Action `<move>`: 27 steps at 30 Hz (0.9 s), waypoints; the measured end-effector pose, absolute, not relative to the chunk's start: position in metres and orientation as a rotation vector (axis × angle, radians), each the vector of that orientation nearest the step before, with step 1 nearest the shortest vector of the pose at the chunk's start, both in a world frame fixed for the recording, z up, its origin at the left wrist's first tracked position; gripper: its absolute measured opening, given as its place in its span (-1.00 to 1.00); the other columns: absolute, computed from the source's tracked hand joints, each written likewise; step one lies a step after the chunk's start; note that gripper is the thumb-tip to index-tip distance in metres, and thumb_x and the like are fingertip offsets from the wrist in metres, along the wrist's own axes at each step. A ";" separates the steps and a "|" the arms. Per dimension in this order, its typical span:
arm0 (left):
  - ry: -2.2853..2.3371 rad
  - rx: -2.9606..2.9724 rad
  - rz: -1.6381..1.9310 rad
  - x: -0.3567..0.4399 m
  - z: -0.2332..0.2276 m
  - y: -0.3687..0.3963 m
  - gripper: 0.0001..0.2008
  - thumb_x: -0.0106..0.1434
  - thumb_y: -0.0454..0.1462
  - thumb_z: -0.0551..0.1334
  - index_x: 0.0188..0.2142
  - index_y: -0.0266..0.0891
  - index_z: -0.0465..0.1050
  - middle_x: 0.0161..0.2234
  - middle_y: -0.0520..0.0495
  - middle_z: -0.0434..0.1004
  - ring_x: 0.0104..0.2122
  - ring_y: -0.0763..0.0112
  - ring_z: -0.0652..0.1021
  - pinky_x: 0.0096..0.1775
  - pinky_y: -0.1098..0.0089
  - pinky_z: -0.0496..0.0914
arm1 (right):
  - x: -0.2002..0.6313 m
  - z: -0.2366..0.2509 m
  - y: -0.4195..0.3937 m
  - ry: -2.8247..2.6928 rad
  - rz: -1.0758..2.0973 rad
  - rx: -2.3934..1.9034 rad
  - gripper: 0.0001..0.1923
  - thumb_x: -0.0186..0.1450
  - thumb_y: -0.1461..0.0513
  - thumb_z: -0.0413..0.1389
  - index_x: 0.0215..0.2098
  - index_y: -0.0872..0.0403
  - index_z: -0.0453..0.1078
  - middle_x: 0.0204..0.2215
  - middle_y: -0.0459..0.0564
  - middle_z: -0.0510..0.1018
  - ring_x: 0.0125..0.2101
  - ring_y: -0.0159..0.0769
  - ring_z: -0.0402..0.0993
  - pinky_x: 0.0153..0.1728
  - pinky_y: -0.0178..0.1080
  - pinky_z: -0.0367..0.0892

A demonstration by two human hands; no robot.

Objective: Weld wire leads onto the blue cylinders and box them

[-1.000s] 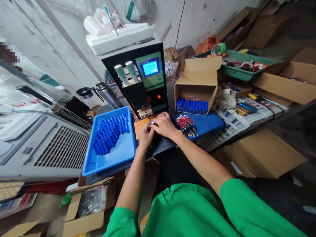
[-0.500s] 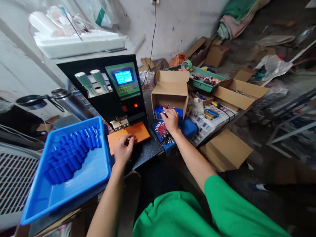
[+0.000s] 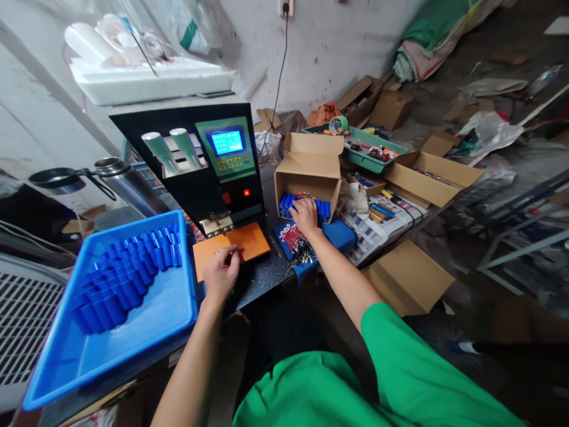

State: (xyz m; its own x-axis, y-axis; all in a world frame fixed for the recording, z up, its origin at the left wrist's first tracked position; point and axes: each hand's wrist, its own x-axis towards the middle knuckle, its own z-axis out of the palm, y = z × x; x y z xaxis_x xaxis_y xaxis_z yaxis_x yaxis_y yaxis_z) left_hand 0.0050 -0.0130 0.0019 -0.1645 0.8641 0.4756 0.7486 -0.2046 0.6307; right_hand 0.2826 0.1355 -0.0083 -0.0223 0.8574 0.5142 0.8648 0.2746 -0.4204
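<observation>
My left hand rests on an orange plate in front of a black spot-welding machine, its fingers curled together with nothing visible in them. My right hand reaches into an open cardboard box and lies palm down on the blue cylindrical cells stacked inside; its fingertips are hidden among them. A bundle of red wires lies on a blue pad just below that wrist. To the left, a blue plastic tray holds several more blue cells.
A steel flask stands left of the machine and a white foam slab sits on top. A green tray, open cardboard boxes and papers crowd the right. Another box sits on the floor below the table edge.
My right hand left the welder area and moved right into the cardboard box of cells. My left hand stayed on the orange plate. The view swung right.
</observation>
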 end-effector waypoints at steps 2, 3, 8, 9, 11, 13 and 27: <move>1.895 1.946 1.297 0.005 0.002 -0.014 -0.72 0.28 -0.13 0.17 -0.18 -0.17 0.60 -0.25 -0.07 0.69 -0.31 0.27 0.63 -0.25 0.33 0.43 | 0.284 -0.007 0.136 -1.837 0.005 -1.554 -0.66 0.41 0.21 0.10 0.06 0.18 0.56 -0.01 0.22 0.63 0.11 0.02 0.38 0.24 0.02 0.16; 1.896 1.946 1.293 0.005 0.003 -0.014 -0.72 0.28 -0.13 0.16 -0.18 -0.17 0.60 -0.25 -0.08 0.69 -0.32 0.27 0.63 -0.25 0.33 0.43 | 0.285 -0.007 0.135 -1.834 0.009 -1.541 -0.66 0.40 0.22 0.10 0.07 0.18 0.56 0.00 0.22 0.62 0.11 0.02 0.37 0.24 0.02 0.17; 1.880 1.925 1.280 0.005 0.001 -0.015 -0.70 0.29 -0.12 0.17 -0.16 -0.18 0.60 -0.26 -0.07 0.69 -0.35 0.30 0.61 -0.25 0.34 0.42 | 0.294 -0.004 0.115 -1.762 0.027 -1.429 -0.60 0.42 0.23 0.04 0.15 0.16 0.50 0.10 0.20 0.55 0.13 -0.07 0.40 0.21 -0.10 0.25; 1.881 1.920 1.280 0.005 0.001 -0.015 -0.71 0.29 -0.12 0.17 -0.15 -0.18 0.60 -0.27 -0.06 0.69 -0.34 0.30 0.61 -0.25 0.34 0.42 | 0.295 -0.004 0.110 -1.746 0.066 -1.436 -0.61 0.43 0.23 0.02 0.14 0.17 0.50 0.07 0.21 0.56 0.09 -0.10 0.44 0.17 -0.14 0.29; 1.892 1.906 1.281 0.006 0.002 -0.015 -0.71 0.29 -0.12 0.17 -0.15 -0.18 0.60 -0.26 -0.06 0.69 -0.34 0.30 0.62 -0.25 0.34 0.42 | 0.298 -0.003 0.104 -1.751 0.200 -1.491 -0.65 0.42 0.24 0.02 0.04 0.17 0.56 -0.06 0.18 0.62 -0.04 -0.15 0.53 0.05 -0.21 0.36; 1.911 1.893 1.275 0.007 0.003 -0.015 -0.71 0.30 -0.11 0.17 -0.15 -0.18 0.60 -0.26 -0.07 0.69 -0.33 0.28 0.62 -0.25 0.33 0.42 | 0.299 -0.002 0.101 -1.782 0.360 -1.573 -0.71 0.38 0.26 0.04 -0.14 0.13 0.62 -0.22 0.11 0.67 -0.16 -0.18 0.57 -0.05 -0.24 0.38; 1.899 1.902 1.325 0.010 0.005 -0.016 -0.72 0.28 -0.11 0.16 -0.20 -0.16 0.60 -0.25 -0.07 0.69 -0.33 0.26 0.61 -0.24 0.32 0.41 | 0.287 -0.003 0.100 -1.810 0.541 -1.763 -0.80 0.18 0.27 0.22 -0.60 0.06 0.47 -0.54 0.04 0.61 -0.37 -0.20 0.57 -0.30 -0.30 0.34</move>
